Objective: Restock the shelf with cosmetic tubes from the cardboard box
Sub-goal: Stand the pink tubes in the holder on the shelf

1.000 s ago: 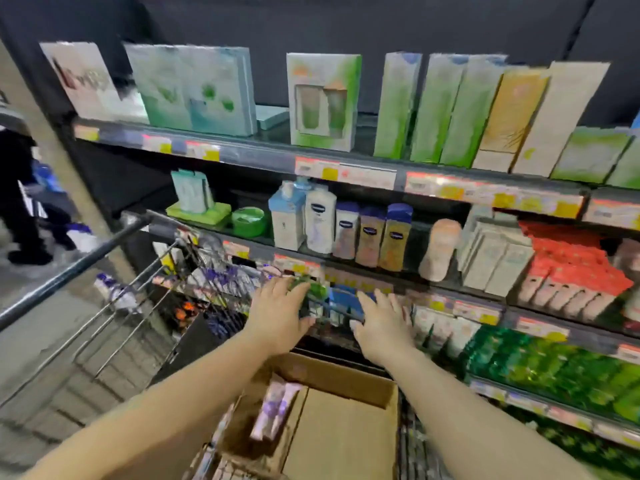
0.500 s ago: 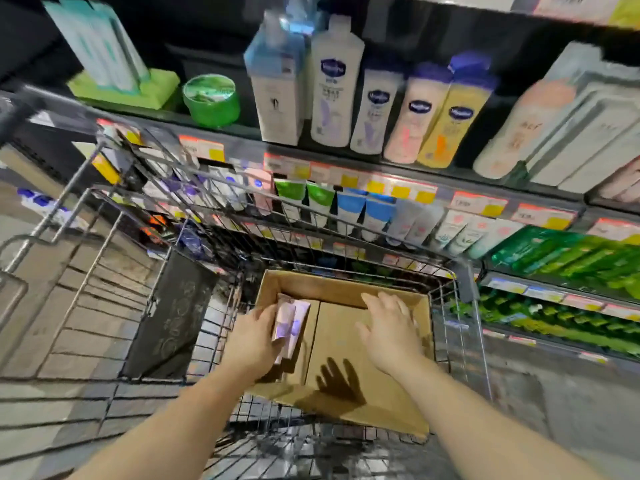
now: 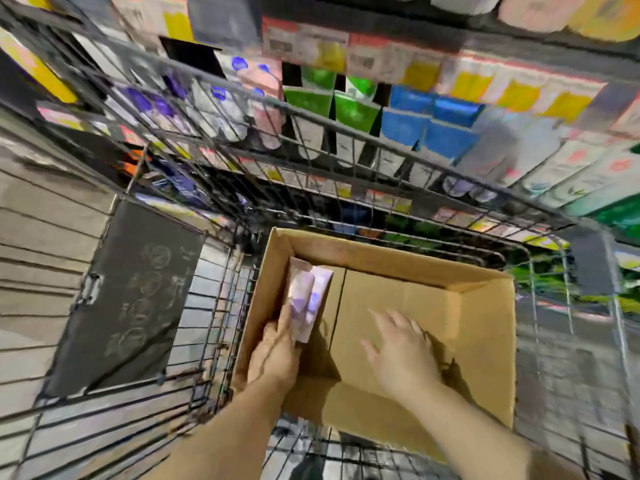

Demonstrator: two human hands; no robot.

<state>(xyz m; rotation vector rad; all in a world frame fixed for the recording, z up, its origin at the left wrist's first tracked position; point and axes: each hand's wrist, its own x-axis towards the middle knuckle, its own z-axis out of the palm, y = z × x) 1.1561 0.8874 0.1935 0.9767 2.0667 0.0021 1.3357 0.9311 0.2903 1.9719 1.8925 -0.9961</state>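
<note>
Cardboard box (image 3: pixel 478 344) holds purple tubes (image 3: pixel 308 299), gripped by left hand (image 3: pixel 275 355).

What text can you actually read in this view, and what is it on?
None is legible.
Price tags on the shelf edge: print blurred.
Dark board on the cart side: faint chalky marks, unreadable.
Purple tubes in the cardboard box: print too blurred.
Green and blue tubes on the shelf: nothing readable.

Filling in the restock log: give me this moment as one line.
phase: picking | left hand: grips two tubes | right hand: open over cardboard box floor | box: in cart
</note>
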